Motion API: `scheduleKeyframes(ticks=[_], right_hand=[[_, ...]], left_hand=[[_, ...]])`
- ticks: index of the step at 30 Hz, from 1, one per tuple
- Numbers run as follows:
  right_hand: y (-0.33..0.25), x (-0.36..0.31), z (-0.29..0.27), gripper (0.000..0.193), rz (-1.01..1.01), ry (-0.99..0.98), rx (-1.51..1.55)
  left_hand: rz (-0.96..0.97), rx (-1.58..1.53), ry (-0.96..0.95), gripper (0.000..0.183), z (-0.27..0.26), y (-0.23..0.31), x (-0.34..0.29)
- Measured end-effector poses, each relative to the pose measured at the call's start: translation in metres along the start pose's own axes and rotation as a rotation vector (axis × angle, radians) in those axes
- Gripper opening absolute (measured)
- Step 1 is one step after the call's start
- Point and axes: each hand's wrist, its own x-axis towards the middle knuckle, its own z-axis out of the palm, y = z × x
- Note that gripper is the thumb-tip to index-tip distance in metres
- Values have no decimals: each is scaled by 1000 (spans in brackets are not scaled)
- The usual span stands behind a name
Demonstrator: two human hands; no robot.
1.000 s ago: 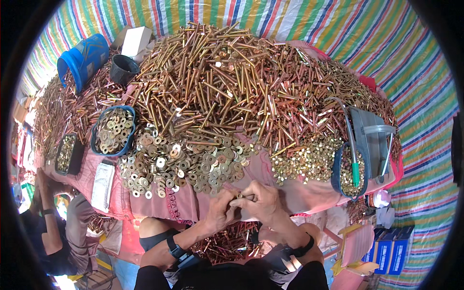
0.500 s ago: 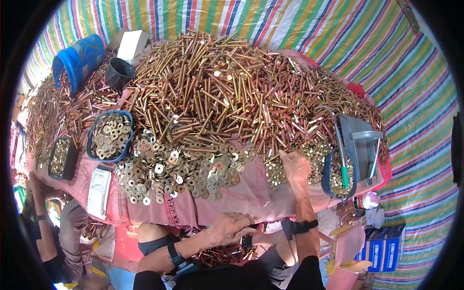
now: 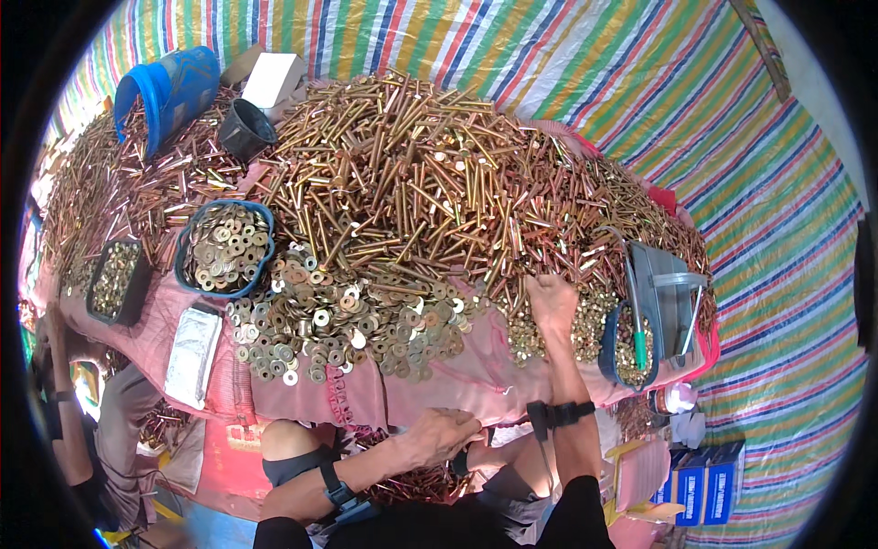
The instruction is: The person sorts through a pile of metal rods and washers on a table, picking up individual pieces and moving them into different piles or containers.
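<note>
My right hand [image 3: 551, 304] reaches to where the heap of long brass-coloured bolts [image 3: 402, 174] meets the small nuts [image 3: 585, 320]. Its fingers are bent together, and what they grip is hidden. Close to the near edge of the pink cloth [image 3: 439, 389], low over my lap, my left hand [image 3: 444, 435] has its fingers curled together. I cannot make out anything in them. Flat ring washers [image 3: 347, 320] lie spread out beyond my left hand. A scalloped blue tub [image 3: 224, 249] of washers stands to their left.
At right are a blue tub of nuts [image 3: 629, 346] with a green-handled tool and a grey plastic bin [image 3: 666, 293]. A blue bucket [image 3: 174, 96], a black cup [image 3: 247, 131] and a black nut tray [image 3: 117, 282] stand left. Another person's arm [image 3: 59, 384] shows at far left.
My right hand has shifted slightly, and the bolt seen by its fingers no longer shows. My left hand's fingers have curled in more. The whole view has tilted a little.
</note>
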Motion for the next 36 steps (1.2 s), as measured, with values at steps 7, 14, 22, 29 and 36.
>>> scheduleKeyframes(ticks=[7, 14, 22, 29, 36], right_hand=[[-28, -4, 12, 35, -66, -193, -384], [-45, -24, 3, 39, -126, -325, -530], [-10, -10, -1, 36, 116, -413, -331], [-70, -64, -43, 29, 538, -827, 457], [-95, -92, -15, 29, 487, -1255, 472]], left_hand=[[-67, 52, -16, 18, -2, -10, -6], [-163, 12, 8, 21, -15, -11, -4], [-169, 62, 2, 23, -19, -13, 4], [-780, -650, 366, 41, -18, -18, 18], [-620, -1511, 655, 32, -15, -39, 30]])
